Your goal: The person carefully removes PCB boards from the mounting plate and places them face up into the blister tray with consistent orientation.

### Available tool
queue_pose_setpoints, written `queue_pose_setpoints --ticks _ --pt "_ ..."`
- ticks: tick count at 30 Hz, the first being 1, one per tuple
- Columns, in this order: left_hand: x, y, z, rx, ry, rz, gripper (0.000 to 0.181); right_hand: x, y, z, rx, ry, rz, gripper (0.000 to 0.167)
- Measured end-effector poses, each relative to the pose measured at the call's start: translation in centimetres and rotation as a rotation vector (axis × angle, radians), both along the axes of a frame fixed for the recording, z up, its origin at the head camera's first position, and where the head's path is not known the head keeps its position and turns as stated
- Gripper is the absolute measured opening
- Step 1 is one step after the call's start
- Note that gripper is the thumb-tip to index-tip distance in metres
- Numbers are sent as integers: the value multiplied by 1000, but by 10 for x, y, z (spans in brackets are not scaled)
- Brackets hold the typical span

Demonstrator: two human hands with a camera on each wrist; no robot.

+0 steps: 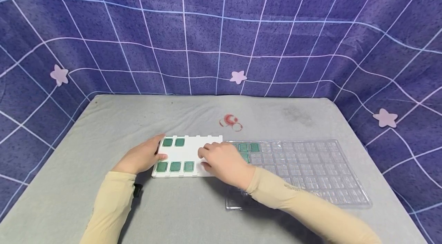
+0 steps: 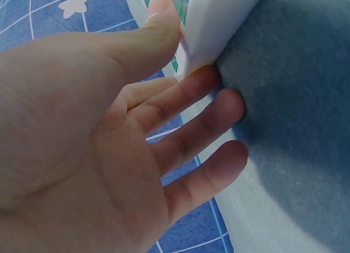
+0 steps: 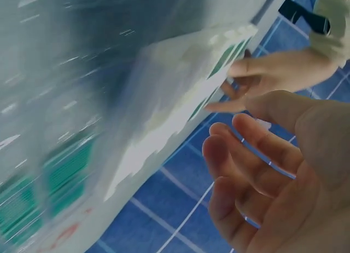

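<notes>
A white tray (image 1: 188,152) lies on the table with several green square chips (image 1: 175,166) in two rows toward its left end. My left hand (image 1: 143,154) holds that end, thumb on top and fingers at its side and lower edge. Over the tray's right part hovers my right hand (image 1: 222,161), its fingers loosely bent downward. In the right wrist view I see nothing held between the right hand's fingers (image 3: 262,141). A clear plastic compartment tray (image 1: 300,159) lies to the right, partly beneath the right forearm, with several green chips (image 1: 254,147) in its upper left pockets.
A grey cloth (image 1: 186,209) covers the table. Red marks (image 1: 230,120) show on it behind the trays. A blue gridded curtain (image 1: 207,33) with star shapes surrounds the back and sides. A dark strap or clip (image 1: 137,190) sits at the left wrist.
</notes>
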State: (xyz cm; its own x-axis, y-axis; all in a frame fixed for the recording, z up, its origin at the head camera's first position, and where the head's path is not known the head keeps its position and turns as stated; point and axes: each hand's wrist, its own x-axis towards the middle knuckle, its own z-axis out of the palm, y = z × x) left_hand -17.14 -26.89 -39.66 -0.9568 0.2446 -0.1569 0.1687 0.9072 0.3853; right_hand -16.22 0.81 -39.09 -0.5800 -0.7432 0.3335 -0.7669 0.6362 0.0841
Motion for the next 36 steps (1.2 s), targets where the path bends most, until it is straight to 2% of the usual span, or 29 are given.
queue_pose_setpoints --ticks 8,16,36 --pt "0 -1 -2 7 8 -2 72 6 -33 -5 133 26 -12 19" --pt "-1 -1 -4 1 10 1 71 7 -45 -15 219 10 -29 25" --pt "1 -1 -1 -10 41 -18 71 7 -48 -15 214 28 -46 18"
